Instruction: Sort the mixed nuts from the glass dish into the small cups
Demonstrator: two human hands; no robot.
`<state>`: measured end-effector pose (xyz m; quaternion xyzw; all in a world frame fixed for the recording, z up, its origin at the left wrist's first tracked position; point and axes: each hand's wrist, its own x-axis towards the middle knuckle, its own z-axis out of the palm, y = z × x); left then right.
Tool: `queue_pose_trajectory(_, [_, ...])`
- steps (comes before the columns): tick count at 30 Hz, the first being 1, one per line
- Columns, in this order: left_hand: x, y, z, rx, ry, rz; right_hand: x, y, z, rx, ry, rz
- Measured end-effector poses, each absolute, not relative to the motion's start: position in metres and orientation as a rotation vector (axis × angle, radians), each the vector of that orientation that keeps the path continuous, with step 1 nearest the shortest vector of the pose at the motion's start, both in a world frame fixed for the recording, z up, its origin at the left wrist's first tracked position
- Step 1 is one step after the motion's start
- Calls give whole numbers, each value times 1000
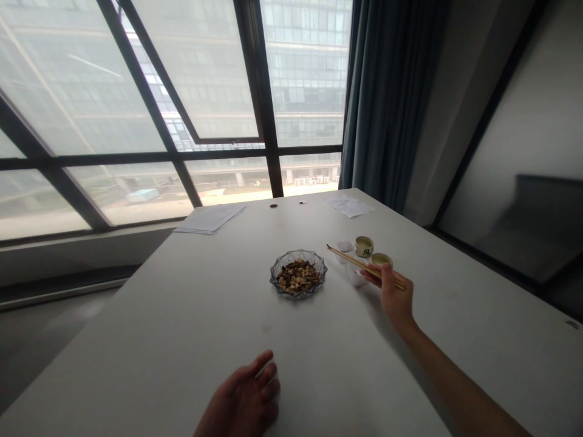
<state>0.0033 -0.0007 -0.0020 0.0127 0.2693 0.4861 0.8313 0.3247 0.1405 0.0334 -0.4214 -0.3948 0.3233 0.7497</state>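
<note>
My right hand [397, 297] grips a pair of wooden chopsticks [348, 258], pointing left and held above two small white cups [345, 247]. A dark bit shows at the chopstick tips; it is too small to tell whether it is a held piece. Left of them, a clear scalloped glass bowl [274, 282] contains a mix of dark seeds and pale nuts [298, 276]. Two small greenish ceramic cups, one with a dark character on it [364, 247], stand just beyond my right hand. Closer to me, my left hand [248, 394] rests near the white table, palm turned up, fingers loosely curled, holding nothing.
Papers [212, 218] lie at the far left of the white table [182, 315], and a crumpled sheet [350, 206] at the far right. Two small dark round spots sit near the far edge. Behind are large windows [218, 73] and a blue curtain [392, 91].
</note>
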Motion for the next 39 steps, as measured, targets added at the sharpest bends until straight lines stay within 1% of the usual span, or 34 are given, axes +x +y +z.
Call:
queue_pose_trajectory(7, [2,0,-5,32,556,1029,351,151,32,-947,-805,610])
queue_pose_trajectory(19, [3,0,-3,30,554,1033,344,148,33,-924,-851,582])
queue_pose_trajectory(28, [3,1,-3,17,596,1039,307,131,31,-870,-1210,736])
queue_pose_trajectory(39, [5,-2,1,37,576,1042,288,145,15,-970,-1334,835])
